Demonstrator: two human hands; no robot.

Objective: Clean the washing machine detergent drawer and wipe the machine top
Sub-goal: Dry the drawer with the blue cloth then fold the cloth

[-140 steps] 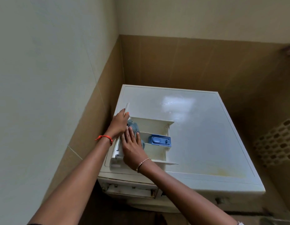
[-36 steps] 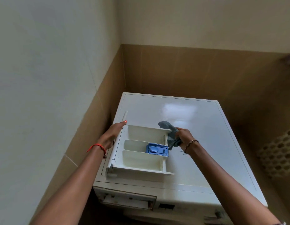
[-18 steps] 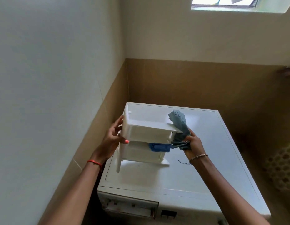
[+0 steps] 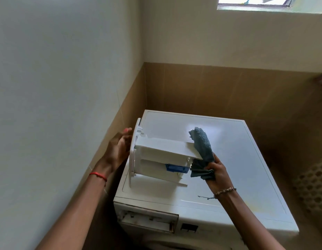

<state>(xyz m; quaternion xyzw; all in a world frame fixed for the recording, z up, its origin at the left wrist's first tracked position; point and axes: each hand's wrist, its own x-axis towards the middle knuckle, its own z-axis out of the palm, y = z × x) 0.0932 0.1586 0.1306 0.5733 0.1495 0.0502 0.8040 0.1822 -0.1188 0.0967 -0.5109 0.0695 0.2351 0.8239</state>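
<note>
The washing machine (image 4: 201,224) sits tight in the corner, and its glossy machine top (image 4: 237,159) is the landing pad if anything slips. Down on the front, the drawer slot (image 4: 147,221) gapes open, grimy along its edge and not yet wiped by the look of it. Up above, the detergent drawer (image 4: 162,152) is out of the machine and turned on its side over the left half of the top, front panel toward the wall (image 4: 57,87). Whether its lower edge rests on the top or hangs just clear, I cannot tell.

The left hand (image 4: 118,147) clasps that front panel from the wall side, fingers curled round its edge, thumb hidden. That is a one-ended hold on a long tray. If the grip loosens while the far end gets rubbed, the drawer could swing down and knock the top, or slide off the front.

The cloth (image 4: 201,150) drapes over the drawer's rear end, bunched in the right hand (image 4: 218,172), which pinches it low down. Push too hard there and the tray may twist out of the left.

Smallest worry: the blue insert (image 4: 176,167), facing sideways, could pop loose and fall out.
</note>
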